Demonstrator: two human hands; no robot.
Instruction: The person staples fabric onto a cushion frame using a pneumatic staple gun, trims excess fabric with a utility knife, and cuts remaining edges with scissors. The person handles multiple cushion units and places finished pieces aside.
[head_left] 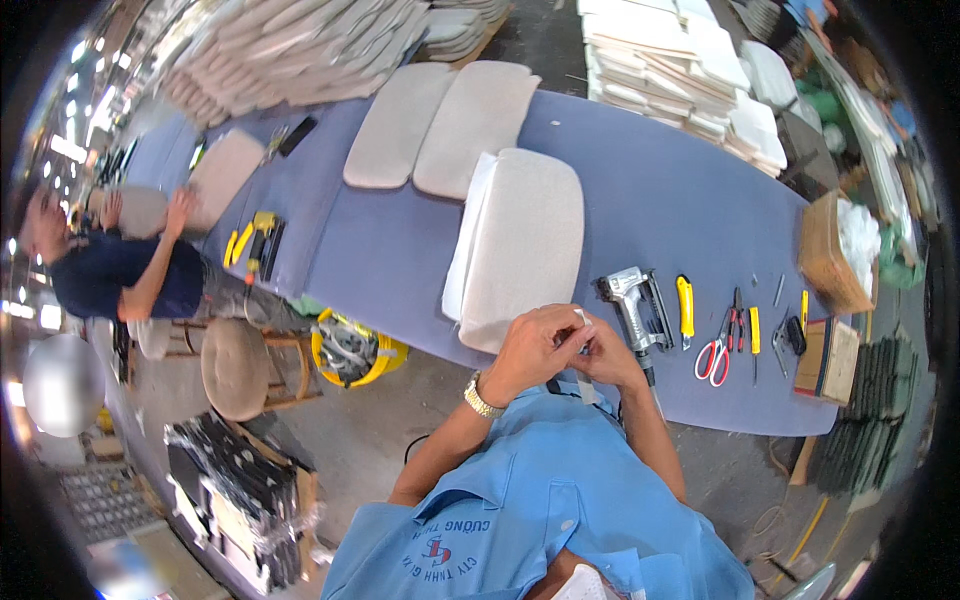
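My two hands meet at the near edge of the table, in front of a pale, rounded seat pad (535,225). My left hand (535,345), with a gold watch on its wrist, is closed with fingers bent. Close against it, my right hand (610,358) is closed too. A small whitish strip (586,390) hangs below the fingers, and a white bit shows between the fingertips; its kind I cannot make out. Beneath the seat pad lies a white layer (468,250). A silver staple gun (630,305) lies just right of my hands.
Right of the staple gun lie a yellow cutter (685,310), red-handled scissors (712,362) and pliers (737,322). Cardboard boxes (828,360) stand at the right end. Two more pads (475,130) lie farther back. A yellow bucket (392,355) stands below; another person (125,270) works at left.
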